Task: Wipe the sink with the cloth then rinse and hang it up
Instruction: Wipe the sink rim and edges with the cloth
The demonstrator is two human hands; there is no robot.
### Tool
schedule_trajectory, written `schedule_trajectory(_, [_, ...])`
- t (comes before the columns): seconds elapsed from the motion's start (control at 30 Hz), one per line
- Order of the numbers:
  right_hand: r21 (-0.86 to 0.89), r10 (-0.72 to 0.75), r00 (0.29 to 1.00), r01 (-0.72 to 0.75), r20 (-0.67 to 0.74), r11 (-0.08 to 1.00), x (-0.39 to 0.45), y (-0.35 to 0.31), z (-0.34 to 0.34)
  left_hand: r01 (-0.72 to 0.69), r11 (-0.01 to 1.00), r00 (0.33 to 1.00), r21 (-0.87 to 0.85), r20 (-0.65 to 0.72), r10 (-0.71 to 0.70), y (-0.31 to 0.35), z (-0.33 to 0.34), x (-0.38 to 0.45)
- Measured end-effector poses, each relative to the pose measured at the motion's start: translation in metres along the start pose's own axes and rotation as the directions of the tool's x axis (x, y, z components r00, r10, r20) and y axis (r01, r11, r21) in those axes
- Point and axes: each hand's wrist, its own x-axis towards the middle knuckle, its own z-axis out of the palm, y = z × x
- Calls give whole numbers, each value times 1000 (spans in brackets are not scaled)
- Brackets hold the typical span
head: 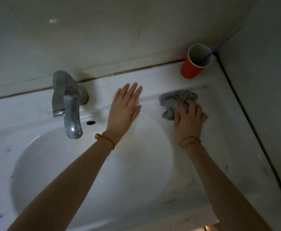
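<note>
Head view, dim light, mild blur throughout.

Hidden or unclear: both arms run out of the bottom edge, so nothing of the person above the forearms shows. The sink (208,165) is cut off at the left and bottom edges; its drain is not in view, only the small dark overflow hole (91,122) behind the spout. Part of the grey cloth (174,100) lies under the right hand (189,121), so its full extent cannot be told. Grey smudges on the sink rim are too blurred to identify. The blue stick (219,45) standing in the red cup (195,61) has its lower end inside the cup and its upper end fading against the wall; what it is cannot be told.

Writing: none legible on cup, tap (68,104) or sink.

Hands: the right hand grips the bunched cloth, fingers curled round it, pressing it onto the back-right ledge of the sink, below the cup and apart from it. The left hand (124,109) lies flat, fingers straight and close together, palm down on the rear ledge between tap and cloth, holding nothing.

Wrists: red cord bracelet (105,139) with a gold bead on the left, thin gold bracelet (189,140) on the right.

Dark grime line along the wall joint behind the sink.
</note>
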Motion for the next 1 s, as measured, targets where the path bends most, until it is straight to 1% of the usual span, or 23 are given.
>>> schedule_trajectory(0.1, [33,-158,987,158,-15,987,-31,14,-4,2,1000,999,-1,-41,-2,-2,6,0])
schedule_trajectory(0.17, [50,-214,977,213,20,976,-39,32,-7,10,1000,998,-5,-57,-10,-4,10,1])
schedule_trajectory(0.2, [35,-194,981,193,17,981,-32,39,-7,17,1000,998,-5,-62,-17,-4,12,1])
schedule_trajectory(0.23, [18,-131,991,131,2,991,-20,42,-6,24,1000,997,-4,-67,-24,-4,13,0])
schedule_trajectory(0.3, [18,79,997,-79,-14,997,9,36,-3,24,1000,997,-6,-75,-24,-5,15,0])
schedule_trajectory(0.33, [18,152,988,-152,-16,988,18,29,-2,19,1000,997,-6,-81,-19,-5,15,0])
schedule_trajectory(0.37, [13,176,984,-176,-22,984,19,22,-2,14,1000,996,-6,-83,-14,-6,15,0])
schedule_trajectory(0.4, [6,148,988,-148,-35,989,13,18,-2,11,1000,997,-5,-81,-11,-7,15,0])
schedule_trajectory(0.47, [-4,5,999,-6,-41,1000,-16,20,-3,8,1000,996,-3,-84,-9,-7,15,0])
schedule_trajectory(0.53, [10,-130,992,130,-9,992,-51,35,-6,11,1000,996,-12,-85,-12,-7,16,0])
schedule_trajectory(0.6, [12,-187,981,187,45,982,-65,53,-9,12,999,996,-30,-88,-14,-7,17,-1])
schedule_trajectory(0.63, [-6,-180,983,180,48,984,-56,58,-10,11,999,995,-31,-94,-13,-8,17,-1])
schedule_trajectory(0.67, [-25,-128,991,128,30,991,-41,57,-10,7,1000,995,-26,-99,-10,-8,17,-1])
schedule_trajectory(0.73, [-21,78,997,-78,-7,997,-1,46,-6,-1,1000,994,-17,-106,-1,-9,16,-2])
schedule_trajectory(0.77, [-2,163,987,-163,4,987,14,39,-5,-3,1000,994,-14,-106,1,-9,16,-1])
schedule_trajectory(0.8, [13,198,980,-198,15,980,18,30,-3,-5,1000,995,-12,-104,4,-9,16,-1])
schedule_trajectory(0.83, [22,168,986,-169,16,985,12,22,-2,-6,1000,995,-13,-99,5,-9,15,-1])
schedule_trajectory(0.9, [37,-2,1000,1,26,999,-26,15,-2,-3,1000,996,-20,-90,1,-8,15,-2])
schedule_trajectory(0.93, [51,-92,995,90,36,995,-50,17,-4,1,1000,997,-25,-83,-3,-8,15,-2])
schedule_trajectory(1.0, [80,-223,973,218,59,973,-80,33,-11,0,1000,997,-30,-81,-2,-8,16,-2])
